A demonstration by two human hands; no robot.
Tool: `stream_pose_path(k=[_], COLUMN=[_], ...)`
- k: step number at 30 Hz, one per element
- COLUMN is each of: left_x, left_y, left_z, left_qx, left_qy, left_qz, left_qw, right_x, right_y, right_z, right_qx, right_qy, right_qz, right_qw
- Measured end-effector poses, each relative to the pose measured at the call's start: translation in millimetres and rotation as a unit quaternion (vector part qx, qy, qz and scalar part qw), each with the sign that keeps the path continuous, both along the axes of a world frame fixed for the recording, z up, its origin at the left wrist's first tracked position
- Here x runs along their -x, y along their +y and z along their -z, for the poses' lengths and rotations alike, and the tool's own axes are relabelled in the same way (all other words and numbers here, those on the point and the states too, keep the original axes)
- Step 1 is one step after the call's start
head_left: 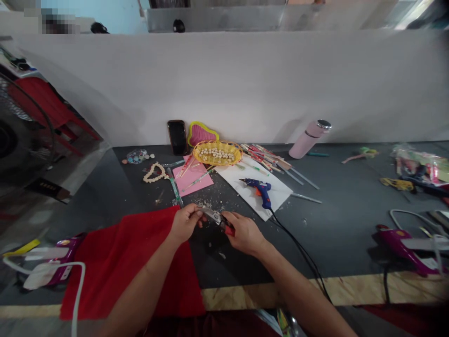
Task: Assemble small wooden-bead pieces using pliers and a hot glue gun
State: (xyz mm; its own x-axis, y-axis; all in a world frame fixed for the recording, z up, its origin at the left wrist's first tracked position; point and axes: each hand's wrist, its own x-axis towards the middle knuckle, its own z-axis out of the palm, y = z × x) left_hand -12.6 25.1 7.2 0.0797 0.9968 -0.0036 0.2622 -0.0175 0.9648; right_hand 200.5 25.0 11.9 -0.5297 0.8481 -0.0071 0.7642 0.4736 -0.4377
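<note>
Red-handled shears (213, 215) are gripped in my right hand (245, 231), their silver blades pointing left. My left hand (185, 222) is closed in a pinch at the blade tips; what sits between its fingers is too small to make out. Both hands are over the dark table (242, 267), near the corner of a red cloth (140, 248). Small pale crumbs (210, 204) are scattered just beyond the blades. A blue glue gun (258, 188) lies on a white sheet (238, 185) to the right. Left of a pink paper (192, 180) rests a heart-shaped ring of beads (155, 172).
A yellow basket (196, 157) holds many pale beads. Sticks (266, 158), a phone (177, 136), a heart-shaped yellow-rimmed piece (201, 133) and a pink flask (308, 139) stand or lie along the wall. The glue gun's black cord (298, 245) crosses the front edge. Purple devices (409, 248) flank the table.
</note>
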Motion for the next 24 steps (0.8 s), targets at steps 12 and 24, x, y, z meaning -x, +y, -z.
stream_pose_path(k=[12, 24], left_x=[6.9, 6.7], left_y=[5.4, 11.2], left_z=[2.7, 12.1], left_qx=[-0.038, -0.079], left_qy=[-0.009, 0.005], left_qz=[-0.033, -0.11], left_qw=[0.999, 0.991], right_x=[-5.3, -32.1], right_y=[0.3, 21.3], right_z=[-1.9, 11.7], right_qx=[0.001, -0.086], right_qy=[0.028, 0.04], right_qz=[0.016, 0.151], right_qw=[0.999, 0.984])
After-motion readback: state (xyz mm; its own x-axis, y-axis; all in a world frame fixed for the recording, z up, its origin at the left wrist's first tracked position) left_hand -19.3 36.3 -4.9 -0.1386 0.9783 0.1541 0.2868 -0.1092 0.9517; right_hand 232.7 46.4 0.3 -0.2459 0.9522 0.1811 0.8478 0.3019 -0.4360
